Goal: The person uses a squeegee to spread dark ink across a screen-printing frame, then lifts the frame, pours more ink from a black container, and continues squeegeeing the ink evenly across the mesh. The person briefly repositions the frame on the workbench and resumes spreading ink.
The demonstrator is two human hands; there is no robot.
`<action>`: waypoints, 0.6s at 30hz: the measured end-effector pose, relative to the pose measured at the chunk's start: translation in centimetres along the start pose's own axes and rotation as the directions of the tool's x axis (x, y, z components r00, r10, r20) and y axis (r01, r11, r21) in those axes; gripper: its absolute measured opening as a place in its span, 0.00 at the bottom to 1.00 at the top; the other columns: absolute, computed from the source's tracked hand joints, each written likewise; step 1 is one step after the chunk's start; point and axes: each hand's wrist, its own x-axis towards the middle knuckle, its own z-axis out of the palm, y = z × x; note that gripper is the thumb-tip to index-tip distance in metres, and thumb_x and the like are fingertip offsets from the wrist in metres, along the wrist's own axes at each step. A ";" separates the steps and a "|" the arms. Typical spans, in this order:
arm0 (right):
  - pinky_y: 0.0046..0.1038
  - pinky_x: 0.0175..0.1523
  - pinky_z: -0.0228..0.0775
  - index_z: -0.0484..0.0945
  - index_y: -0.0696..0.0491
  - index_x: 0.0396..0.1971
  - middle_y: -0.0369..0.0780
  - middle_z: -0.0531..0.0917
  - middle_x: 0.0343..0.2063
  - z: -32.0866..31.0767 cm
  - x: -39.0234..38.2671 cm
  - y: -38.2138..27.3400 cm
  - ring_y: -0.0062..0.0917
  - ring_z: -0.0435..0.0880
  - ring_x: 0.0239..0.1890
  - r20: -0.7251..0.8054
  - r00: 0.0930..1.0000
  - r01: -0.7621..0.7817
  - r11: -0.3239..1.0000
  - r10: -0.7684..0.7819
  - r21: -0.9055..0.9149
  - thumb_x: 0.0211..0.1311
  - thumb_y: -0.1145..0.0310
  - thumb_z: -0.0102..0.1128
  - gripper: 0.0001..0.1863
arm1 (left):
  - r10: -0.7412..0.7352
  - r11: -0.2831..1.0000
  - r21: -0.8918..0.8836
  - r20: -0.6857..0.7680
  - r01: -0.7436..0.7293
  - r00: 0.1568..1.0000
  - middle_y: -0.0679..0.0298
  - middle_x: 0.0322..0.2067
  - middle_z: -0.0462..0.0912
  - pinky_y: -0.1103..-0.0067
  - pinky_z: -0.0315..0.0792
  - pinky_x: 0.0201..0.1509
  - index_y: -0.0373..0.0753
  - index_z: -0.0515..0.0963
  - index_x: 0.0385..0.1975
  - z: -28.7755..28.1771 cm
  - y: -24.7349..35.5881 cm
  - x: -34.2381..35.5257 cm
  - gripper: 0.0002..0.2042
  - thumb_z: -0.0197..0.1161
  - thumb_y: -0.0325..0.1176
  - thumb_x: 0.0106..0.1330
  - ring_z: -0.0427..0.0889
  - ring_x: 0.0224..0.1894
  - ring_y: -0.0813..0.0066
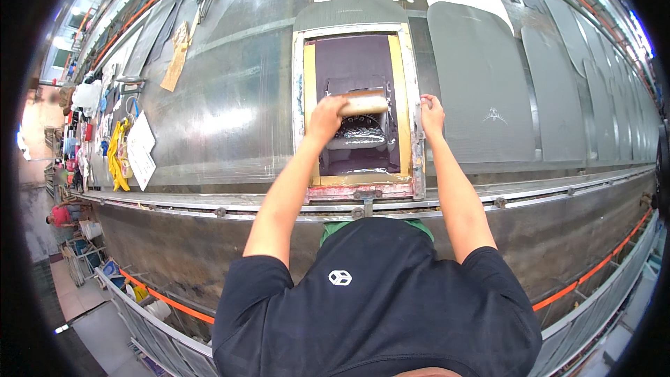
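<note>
A screen printing frame (413,98) lies on the long dark table in front of me, with yellowish tape (398,77) along the inside of its mesh. Wet, shiny dark ink (364,131) covers part of the purple-black mesh (349,52). My left hand (326,119) is closed on the left end of a squeegee (366,102), which lies crosswise on the mesh just beyond the ink. At the frame's right rail, my right hand (433,116) has its fingers curled at the edge. Under the frame, a dark grey sheet (349,12) sticks out at the far end.
Grey sheets (474,70) lie in a row to the right, the nearest with a small white print. A metal rail (481,204) runs along the table's near edge. On the left are yellow gloves (118,153), a white board (141,150) and brown cardboard (176,63). A person (61,216) is far left.
</note>
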 end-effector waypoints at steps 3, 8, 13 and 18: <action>0.39 0.48 0.73 0.82 0.47 0.44 0.46 0.86 0.33 -0.8 -0.3 -1.2 0.38 0.85 0.39 0.028 0.996 -0.086 0.996 0.086 -0.004 0.67 0.56 0.60 0.13 | -0.002 1.000 0.010 0.009 0.002 1.000 0.60 0.50 0.83 0.67 0.70 0.66 0.39 0.82 0.45 -0.9 3.7 -5.1 0.22 0.62 0.15 0.47 0.78 0.56 0.59; 0.40 0.49 0.73 0.82 0.48 0.44 0.47 0.86 0.37 -1.4 -0.9 -1.9 0.43 0.85 0.41 -0.040 0.999 0.030 0.999 -0.029 0.028 0.67 0.55 0.60 0.14 | 0.054 0.994 0.095 0.027 -0.056 0.998 0.61 0.51 0.81 0.66 0.69 0.65 0.40 0.81 0.49 -1.9 8.3 -13.6 0.25 0.63 0.17 0.46 0.76 0.57 0.59; 0.34 0.46 0.73 0.82 0.49 0.44 0.43 0.86 0.35 -2.1 -1.1 -2.5 0.34 0.83 0.38 -0.055 0.995 0.090 0.992 -0.085 0.091 0.69 0.59 0.59 0.12 | -0.125 0.990 -0.062 0.003 0.125 0.992 0.60 0.50 0.84 0.64 0.73 0.61 0.39 0.83 0.47 -4.3 10.4 -17.4 0.26 0.60 0.15 0.44 0.79 0.56 0.58; 0.24 0.29 0.60 0.82 0.53 0.43 0.30 0.74 0.22 -4.1 -2.4 -3.7 0.15 0.67 0.24 0.014 0.999 0.028 0.940 -0.035 0.339 0.73 0.64 0.56 0.10 | -0.379 0.918 -0.232 -0.279 0.321 0.882 0.53 0.52 0.83 0.68 0.69 0.64 0.36 0.83 0.45 -5.9 8.1 -17.8 0.15 0.69 0.27 0.58 0.78 0.58 0.53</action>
